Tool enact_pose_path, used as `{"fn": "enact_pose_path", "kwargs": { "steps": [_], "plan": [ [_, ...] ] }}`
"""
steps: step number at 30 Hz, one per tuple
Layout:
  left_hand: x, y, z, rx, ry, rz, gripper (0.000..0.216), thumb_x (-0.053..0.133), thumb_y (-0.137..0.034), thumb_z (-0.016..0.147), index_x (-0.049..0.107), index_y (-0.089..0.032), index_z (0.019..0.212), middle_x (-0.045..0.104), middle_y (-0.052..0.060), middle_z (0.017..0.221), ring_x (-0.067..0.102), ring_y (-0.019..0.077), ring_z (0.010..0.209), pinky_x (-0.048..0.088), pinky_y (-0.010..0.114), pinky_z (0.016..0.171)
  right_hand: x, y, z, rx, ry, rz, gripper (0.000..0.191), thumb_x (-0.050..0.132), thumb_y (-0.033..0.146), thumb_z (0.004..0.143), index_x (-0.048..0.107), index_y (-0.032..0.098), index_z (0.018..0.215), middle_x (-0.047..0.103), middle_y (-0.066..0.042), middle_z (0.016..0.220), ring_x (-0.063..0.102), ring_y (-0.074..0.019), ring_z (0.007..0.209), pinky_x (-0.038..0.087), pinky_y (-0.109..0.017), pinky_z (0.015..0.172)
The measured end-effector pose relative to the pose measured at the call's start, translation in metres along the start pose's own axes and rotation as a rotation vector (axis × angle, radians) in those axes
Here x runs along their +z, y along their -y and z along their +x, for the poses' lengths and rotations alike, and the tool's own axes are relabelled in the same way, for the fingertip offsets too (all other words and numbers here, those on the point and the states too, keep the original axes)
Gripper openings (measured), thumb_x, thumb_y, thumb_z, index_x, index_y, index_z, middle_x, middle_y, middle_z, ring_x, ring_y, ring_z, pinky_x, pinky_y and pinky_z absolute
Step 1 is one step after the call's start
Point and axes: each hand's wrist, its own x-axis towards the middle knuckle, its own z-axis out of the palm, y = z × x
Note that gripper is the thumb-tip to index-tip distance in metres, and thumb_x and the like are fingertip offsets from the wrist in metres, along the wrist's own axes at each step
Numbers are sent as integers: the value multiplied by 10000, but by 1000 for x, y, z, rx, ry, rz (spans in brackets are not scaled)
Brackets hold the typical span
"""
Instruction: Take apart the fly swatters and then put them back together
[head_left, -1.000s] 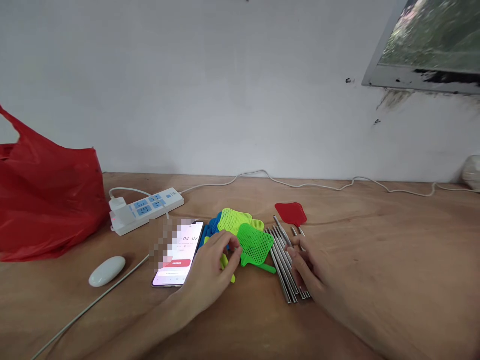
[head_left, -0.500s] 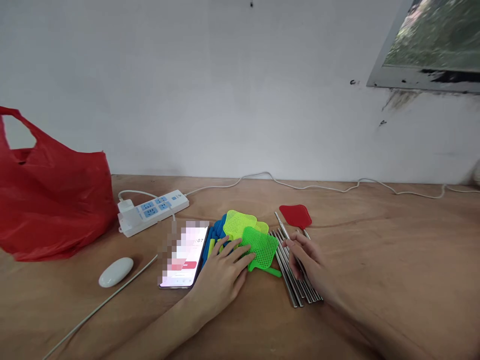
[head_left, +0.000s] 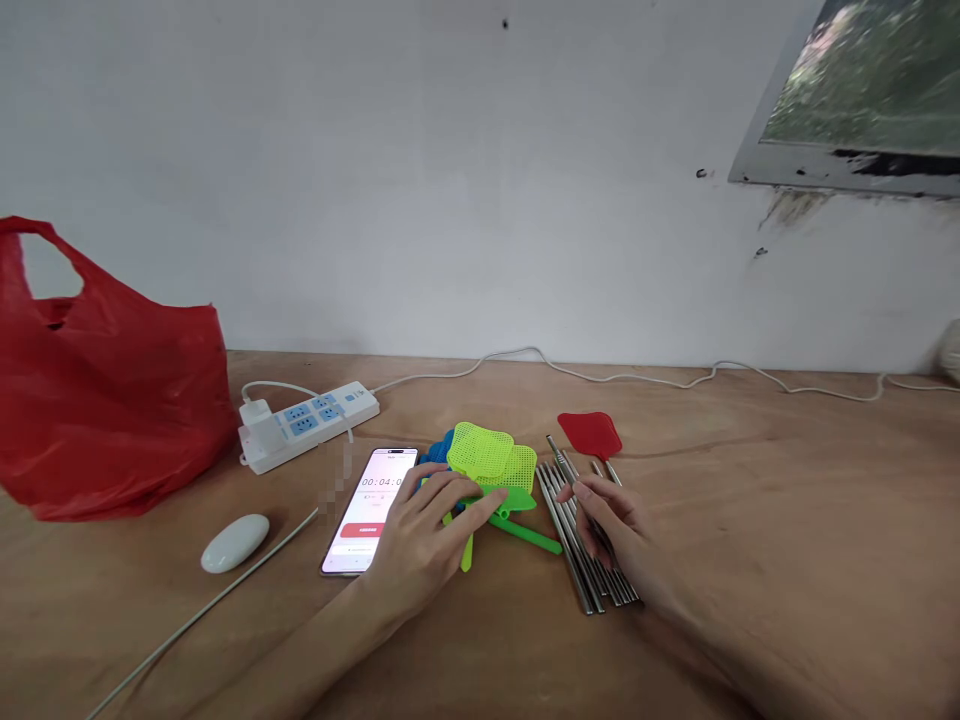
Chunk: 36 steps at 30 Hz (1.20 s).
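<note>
My left hand is over a pile of plastic fly swatter heads, its thumb and fingers closed on a green fly swatter head. That head is tipped nearly edge-on, its short green stem pointing right. Two yellow-green fly swatter heads lie behind it, and blue ones are partly hidden under my fingers. My right hand pinches a thin metal rod above a row of several silver rods. Beyond it lies a red fly swatter head with a metal rod at its stem.
A phone with a lit timer lies left of my left hand. Farther left are a white oval object, a power strip with cables and a red plastic bag. A white wall backs the wooden table.
My left hand has shifted slightly left, and the green fly swatter head has turned from facing up to nearly edge-on. My right hand has stayed almost still with its rod.
</note>
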Motion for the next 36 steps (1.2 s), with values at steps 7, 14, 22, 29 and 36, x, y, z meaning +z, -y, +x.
{"fn": "enact_pose_path", "kwargs": {
  "steps": [7,14,22,29,36],
  "plan": [
    [-8,1,-2,7,-47,1,272,504,4,929,626,-112,1141,640,86,853,546,205,777,463,341,701,-14,7,-8,-667,49,-628,233,504,221,993,660,249,1164,727,-31,896,653,-164,713,477,-270,633],
    [-19,3,2,70,-51,8,268,515,-40,959,637,-141,1176,697,110,987,628,186,814,485,279,675,-16,9,-7,-832,-100,-774,316,521,158,980,620,251,1265,712,-54,898,657,-181,755,510,-274,647],
    [-37,-6,16,-370,164,-600,161,566,-238,999,646,-250,1138,737,-8,948,655,140,797,488,229,716,-19,15,-8,-856,-139,-690,273,543,129,941,644,214,1181,674,-31,800,622,-163,696,487,-262,626],
    [-30,-3,20,-884,547,-1288,272,651,-463,917,599,-213,1011,561,-48,728,483,108,646,370,210,588,-20,16,-6,-810,-79,-708,148,514,148,952,646,209,920,649,-18,731,573,-150,639,422,-262,583],
    [-24,-6,18,-1044,615,-1446,376,752,-510,829,580,-192,932,531,-65,674,430,80,583,303,195,541,-21,11,-2,-766,-64,-800,333,474,189,972,485,219,641,507,12,579,445,-126,539,323,-273,532]
  ]
}}
